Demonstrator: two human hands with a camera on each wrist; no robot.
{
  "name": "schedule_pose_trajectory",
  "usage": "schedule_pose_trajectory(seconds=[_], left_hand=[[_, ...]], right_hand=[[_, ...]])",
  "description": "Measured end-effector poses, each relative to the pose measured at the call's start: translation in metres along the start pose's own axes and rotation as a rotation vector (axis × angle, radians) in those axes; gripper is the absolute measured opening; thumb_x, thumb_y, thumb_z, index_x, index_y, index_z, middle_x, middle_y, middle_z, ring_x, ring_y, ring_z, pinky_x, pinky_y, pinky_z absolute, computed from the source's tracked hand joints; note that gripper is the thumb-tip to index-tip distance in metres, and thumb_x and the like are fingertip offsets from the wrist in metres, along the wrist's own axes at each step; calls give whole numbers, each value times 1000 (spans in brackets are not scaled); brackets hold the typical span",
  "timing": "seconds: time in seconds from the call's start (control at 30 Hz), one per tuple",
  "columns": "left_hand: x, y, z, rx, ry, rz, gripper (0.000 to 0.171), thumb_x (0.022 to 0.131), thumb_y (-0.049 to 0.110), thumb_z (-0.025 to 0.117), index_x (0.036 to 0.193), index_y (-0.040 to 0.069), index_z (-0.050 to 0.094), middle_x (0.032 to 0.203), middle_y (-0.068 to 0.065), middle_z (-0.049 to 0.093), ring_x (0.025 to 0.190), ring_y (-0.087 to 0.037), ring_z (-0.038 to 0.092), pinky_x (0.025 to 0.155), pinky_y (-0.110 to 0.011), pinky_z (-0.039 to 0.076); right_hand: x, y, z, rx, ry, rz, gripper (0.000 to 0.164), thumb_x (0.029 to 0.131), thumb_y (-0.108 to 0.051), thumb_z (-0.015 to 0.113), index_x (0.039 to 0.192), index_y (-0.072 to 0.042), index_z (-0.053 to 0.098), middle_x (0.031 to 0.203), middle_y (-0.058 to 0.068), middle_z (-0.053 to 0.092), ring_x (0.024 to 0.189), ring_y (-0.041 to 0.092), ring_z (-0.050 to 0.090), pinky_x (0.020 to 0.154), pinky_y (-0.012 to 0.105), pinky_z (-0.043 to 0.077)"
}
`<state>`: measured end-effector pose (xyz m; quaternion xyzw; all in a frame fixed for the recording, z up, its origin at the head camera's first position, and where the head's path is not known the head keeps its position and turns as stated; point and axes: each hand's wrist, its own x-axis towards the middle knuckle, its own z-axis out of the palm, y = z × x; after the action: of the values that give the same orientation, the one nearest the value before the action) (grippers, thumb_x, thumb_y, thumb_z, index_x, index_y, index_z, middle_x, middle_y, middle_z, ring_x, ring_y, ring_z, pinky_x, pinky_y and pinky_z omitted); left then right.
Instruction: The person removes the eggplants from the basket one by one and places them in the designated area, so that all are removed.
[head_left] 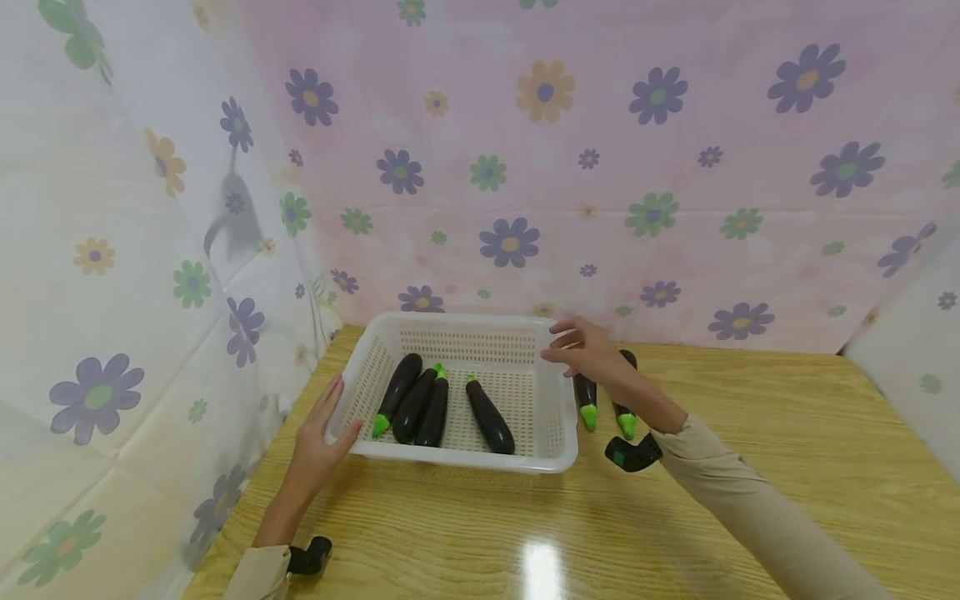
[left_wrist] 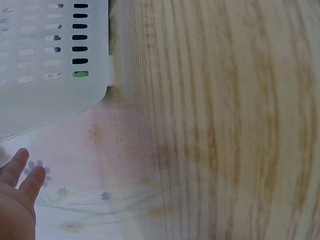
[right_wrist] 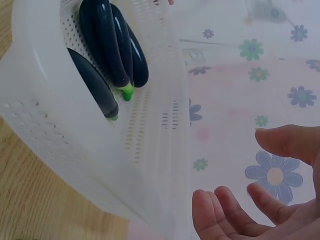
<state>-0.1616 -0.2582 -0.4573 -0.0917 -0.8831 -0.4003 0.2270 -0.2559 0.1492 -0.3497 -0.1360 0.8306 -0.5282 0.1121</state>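
White plastic basket [head_left: 457, 457] is set on the wood-grained worktop [head_left: 420, 525]; at its left end the left hand [head_left: 318, 442] is placed, fingers straight and parted, perhaps for steadying. Inside, four glossy, tapered eggplants [head_left: 491, 418] are laid on the slotted floor. At the right rim the right hand [head_left: 588, 350] is held with thumb and fingers apart, nothing gripped; two partly hidden eggplants [head_left: 587, 402] are placed beside the basket, seemingly for easy reach.

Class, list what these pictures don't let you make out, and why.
Head view: upper end of left loose eggplant, hidden by right hand.
Head view: middle of right loose eggplant, hidden by right forearm.
Left wrist view: most of the eggplants inside, hidden by the basket wall.
Left wrist view: part of left hand, cut off by the picture's edge.
Right wrist view: near part of lone eggplant, hidden by the basket rim.
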Motion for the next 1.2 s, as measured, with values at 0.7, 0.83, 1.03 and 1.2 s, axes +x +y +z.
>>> schedule_pose_trajectory(seconds=[0.7, 0.83, 1.03, 1.2], left_hand=[[1, 0, 0, -22, -11, -7, 71, 86, 16, 68, 146, 2, 33, 152, -9, 29, 137, -34, 27, 104, -57, 26], [2, -1, 0, -21, -9, -6, 71, 86, 16, 68, 146, 3, 33, 152, -9, 29, 137, -34, 28, 107, -46, 26], [2, -1, 0, -20, -9, -13, 71, 87, 18, 68, 147, 4, 33, 152, -7, 29, 137, -33, 28, 108, -40, 26], [2, -2, 0, -22, -7, -12, 71, 87, 18, 68, 147, 4, 33, 152, -7, 29, 137, -33, 28, 104, -53, 28]], right_hand=[[11, -8, 30, 39, -101, 49, 50, 89, -23, 66, 129, -3, 44, 113, 18, 53, 98, 28, 57, 80, 45, 51], [13, -9, 36, 33, -126, 43, 50, 88, -22, 67, 129, -3, 44, 113, 19, 53, 98, 28, 57, 78, 43, 52], [17, -10, 47, 23, -169, 35, 48, 88, -20, 67, 128, -1, 46, 115, 20, 52, 104, 36, 54, 80, 48, 51], [23, -9, 55, 25, -210, 47, 51, 88, -20, 67, 128, 1, 45, 115, 20, 52, 106, 36, 53, 81, 50, 50]])
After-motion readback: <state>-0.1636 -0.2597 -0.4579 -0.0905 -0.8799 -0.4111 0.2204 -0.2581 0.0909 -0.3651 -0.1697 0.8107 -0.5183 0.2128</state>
